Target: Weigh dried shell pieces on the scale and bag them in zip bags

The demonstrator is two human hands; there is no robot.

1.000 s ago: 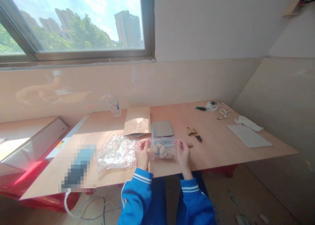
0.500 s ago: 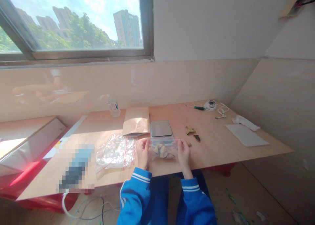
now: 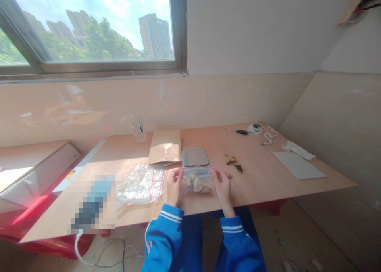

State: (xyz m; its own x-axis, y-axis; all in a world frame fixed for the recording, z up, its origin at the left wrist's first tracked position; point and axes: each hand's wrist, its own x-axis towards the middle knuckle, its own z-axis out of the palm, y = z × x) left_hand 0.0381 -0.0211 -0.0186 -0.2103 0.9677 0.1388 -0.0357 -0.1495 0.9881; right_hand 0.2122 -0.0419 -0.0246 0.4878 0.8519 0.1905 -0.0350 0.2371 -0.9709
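Note:
A clear zip-lock bag [image 3: 197, 188] with a red strip along its top hangs between my two hands at the table's front. Inside it lie pale, tan-edged pieces [image 3: 195, 182] that look like dried slices; their kind is unclear. My left hand [image 3: 175, 184] pinches the bag's upper left corner. At the upper right corner, the fingers of my right hand [image 3: 222, 184] are closed on the same edge. Just behind the bag sits a flat scale [image 3: 195, 156] with a metal top. Loose brown pieces [image 3: 230, 159] and a dark one [image 3: 239, 168] lie to the right.
Left of my hands are clear plastic bags [image 3: 139, 184] and a blurred-out object [image 3: 92, 204]. Behind stand a brown paper bag [image 3: 165, 147] and a plastic bottle [image 3: 138, 131]. A screwdriver [image 3: 241, 132], dome camera [image 3: 255, 128] and white sheet [image 3: 299, 165] lie on the right.
My right hand has moved slightly left, towards my left hand, and the bag's top edge is less stretched. The view has shifted a little.

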